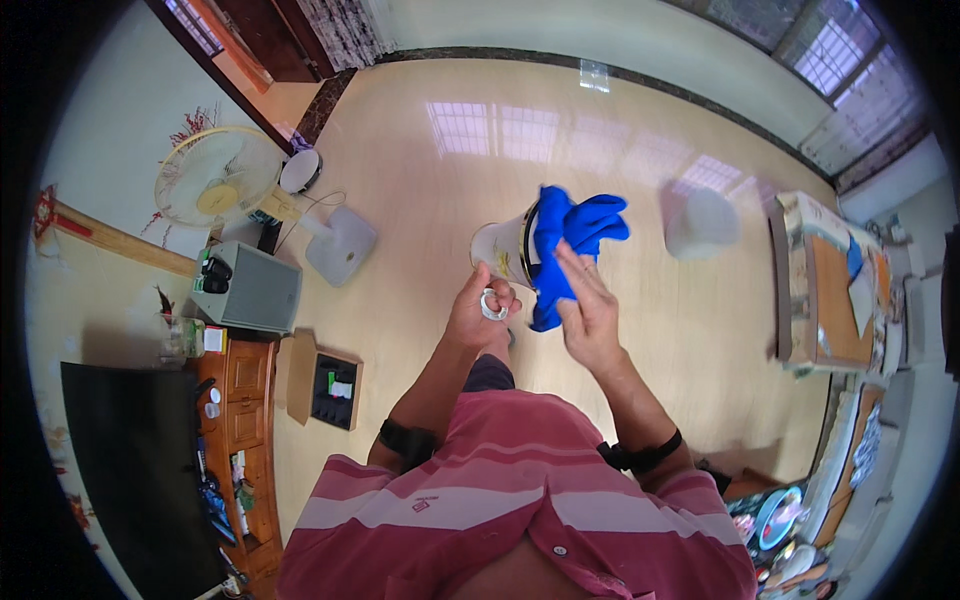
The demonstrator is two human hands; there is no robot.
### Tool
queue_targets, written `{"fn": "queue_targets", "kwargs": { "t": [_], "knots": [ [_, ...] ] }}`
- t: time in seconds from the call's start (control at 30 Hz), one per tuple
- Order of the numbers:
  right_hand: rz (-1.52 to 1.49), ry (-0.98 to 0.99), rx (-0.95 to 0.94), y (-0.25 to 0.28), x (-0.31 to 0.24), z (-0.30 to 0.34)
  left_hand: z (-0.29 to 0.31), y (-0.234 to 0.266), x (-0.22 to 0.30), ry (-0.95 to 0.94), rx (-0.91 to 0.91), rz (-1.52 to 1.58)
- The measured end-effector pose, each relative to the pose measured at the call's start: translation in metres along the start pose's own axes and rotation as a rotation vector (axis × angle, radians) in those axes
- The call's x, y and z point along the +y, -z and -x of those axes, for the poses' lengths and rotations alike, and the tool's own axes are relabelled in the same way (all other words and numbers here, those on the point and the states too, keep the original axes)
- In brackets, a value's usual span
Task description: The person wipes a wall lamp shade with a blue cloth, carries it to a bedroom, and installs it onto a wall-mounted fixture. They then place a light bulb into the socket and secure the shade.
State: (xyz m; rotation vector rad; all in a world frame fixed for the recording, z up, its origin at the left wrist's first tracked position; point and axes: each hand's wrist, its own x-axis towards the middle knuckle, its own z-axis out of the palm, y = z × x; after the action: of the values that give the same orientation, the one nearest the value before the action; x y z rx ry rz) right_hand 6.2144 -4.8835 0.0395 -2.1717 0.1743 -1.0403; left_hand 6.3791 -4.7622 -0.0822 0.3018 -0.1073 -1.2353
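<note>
The left hand (483, 312) is closed around the handle of a white mug (503, 250), which lies tipped on its side with its mouth turned toward the right hand (590, 315). That hand's fingers (578, 270) press a blue cloth (570, 245) into the mug's mouth; the cloth spills out above and below the fingers. Beyond the grip lies a glossy beige floor (420, 200).
</note>
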Motion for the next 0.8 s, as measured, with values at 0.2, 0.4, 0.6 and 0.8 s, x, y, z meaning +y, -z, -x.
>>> {"fn": "queue_targets", "kwargs": {
  "t": [0.2,0.4,0.6,0.8],
  "knots": [
    [-0.248,-0.123,-0.055,-0.019,0.096,-0.136,-0.149,0.008,0.085,-0.048,0.051,0.046],
    [-0.218,-0.322,0.042,-0.021,0.192,-0.245,-0.275,0.006,0.176,-0.02,0.082,0.008],
    [-0.693,-0.567,0.346,-0.037,0.283,-0.343,-0.388,0.012,0.25,0.01,0.07,-0.06],
    [0.067,0.036,-0.035,-0.093,0.395,-0.494,-0.518,0.013,0.324,0.003,0.006,-0.133]
  ]
}}
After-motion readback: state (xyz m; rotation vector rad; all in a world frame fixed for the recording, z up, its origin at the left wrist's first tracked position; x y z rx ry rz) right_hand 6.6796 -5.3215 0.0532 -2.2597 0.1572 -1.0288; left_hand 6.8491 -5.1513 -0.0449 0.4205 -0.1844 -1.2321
